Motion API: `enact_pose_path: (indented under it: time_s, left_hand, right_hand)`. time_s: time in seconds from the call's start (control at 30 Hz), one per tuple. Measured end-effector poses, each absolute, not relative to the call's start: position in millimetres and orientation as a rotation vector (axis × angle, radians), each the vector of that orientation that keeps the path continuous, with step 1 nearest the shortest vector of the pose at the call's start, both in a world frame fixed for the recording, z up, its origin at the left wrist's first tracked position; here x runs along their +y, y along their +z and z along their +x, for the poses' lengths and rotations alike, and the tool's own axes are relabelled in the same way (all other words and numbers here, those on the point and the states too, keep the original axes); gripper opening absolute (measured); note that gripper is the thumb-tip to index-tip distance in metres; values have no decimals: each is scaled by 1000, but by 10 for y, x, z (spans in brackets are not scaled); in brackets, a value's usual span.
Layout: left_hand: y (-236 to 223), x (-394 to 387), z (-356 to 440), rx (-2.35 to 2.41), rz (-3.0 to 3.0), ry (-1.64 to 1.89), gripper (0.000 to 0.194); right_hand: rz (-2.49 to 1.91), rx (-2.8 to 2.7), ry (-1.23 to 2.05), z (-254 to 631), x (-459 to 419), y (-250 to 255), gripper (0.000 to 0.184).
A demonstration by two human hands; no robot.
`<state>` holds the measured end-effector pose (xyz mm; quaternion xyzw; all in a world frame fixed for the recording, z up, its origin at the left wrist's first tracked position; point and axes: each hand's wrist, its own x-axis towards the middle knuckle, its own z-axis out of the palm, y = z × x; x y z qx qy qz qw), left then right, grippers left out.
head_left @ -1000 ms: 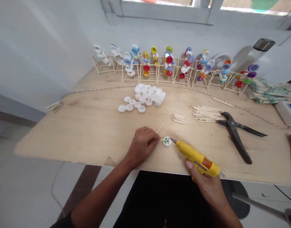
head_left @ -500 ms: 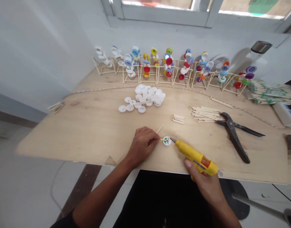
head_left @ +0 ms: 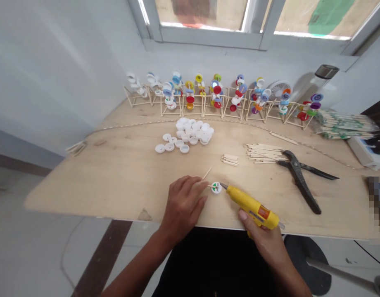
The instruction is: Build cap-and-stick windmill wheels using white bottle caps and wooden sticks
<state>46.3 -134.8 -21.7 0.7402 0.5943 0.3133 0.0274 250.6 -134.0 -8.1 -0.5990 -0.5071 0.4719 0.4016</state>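
Observation:
My left hand rests near the front edge of the plywood table, its fingertips pinched on a short wooden stick that lies on a white bottle cap with a green and red logo. My right hand grips a yellow glue gun by its handle. The gun's nozzle points at the cap from the right, nearly touching it. Another short stick lies just behind my left fingers.
A heap of white caps sits mid-table. Short sticks, a pile of longer sticks and black cutters lie to the right. Stick-and-cap models, a small fan, a bottle line the back wall.
The view has tilted up, showing more of the window. My left hand has loosened a little, fingers more stretched, still at the stick. The glue gun stays at the cap.

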Motion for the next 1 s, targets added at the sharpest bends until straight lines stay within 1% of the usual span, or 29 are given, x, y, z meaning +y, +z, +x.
enact_pose_path:
  time_s: [0.13,0.43,1.0]
  left_hand:
    - [-249,-1402,597,1878,2405,901,34]
    - [-305,-1390,641,1930,2447,780,33]
    - [-321,-1376,650,1925,2457,747,34]
  right_hand:
    - [-1508,-1263,1217,2508,-1342,-72,34]
    - [-1499,-1190,1222,2506,-1342,-104,35]
    - [-1527,-1265,1226,2538,-1333,-105,35]
